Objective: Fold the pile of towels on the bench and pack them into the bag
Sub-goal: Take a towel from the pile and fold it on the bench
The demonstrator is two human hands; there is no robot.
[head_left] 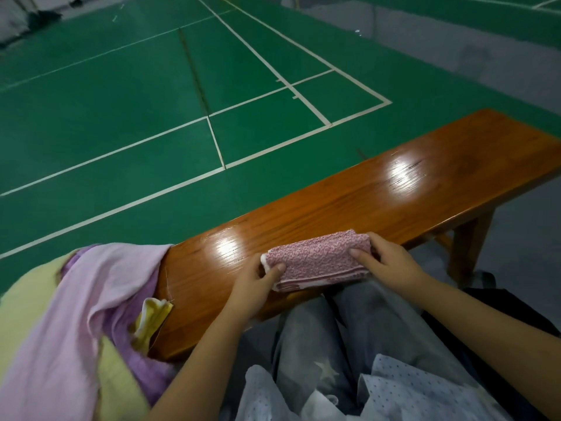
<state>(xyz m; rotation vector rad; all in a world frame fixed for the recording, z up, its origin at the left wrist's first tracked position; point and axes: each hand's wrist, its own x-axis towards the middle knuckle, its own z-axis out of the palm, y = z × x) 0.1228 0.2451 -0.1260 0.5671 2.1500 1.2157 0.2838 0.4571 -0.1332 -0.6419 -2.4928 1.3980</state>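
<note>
Head view: a folded pink towel [318,259] lies on the near edge of a glossy wooden table [394,192], its long axis running along the table's length, left end slightly nearer the person and right end tipped a little away. One folded towel is on the wood. The left hand [258,284] grips the towel's left end, thumb on top and fingers [274,270] curled around the edge; the right hand [391,262] holds the right end, fingers curled over it. Left of the pink towel, at the table's left end, an unfolded pile drapes over the edge: one lilac towel [100,284] on top, one pale yellow towel [27,299] beneath it, and a small yellow-and-white cloth [153,314] poking out beside them. Nearer the person than the pink towel, grey trousers [318,344] cover the knees, and a pale dotted bag [409,390] rests on the lap. Beyond the table, a green court floor [121,101] with white lines spreads out.
</note>
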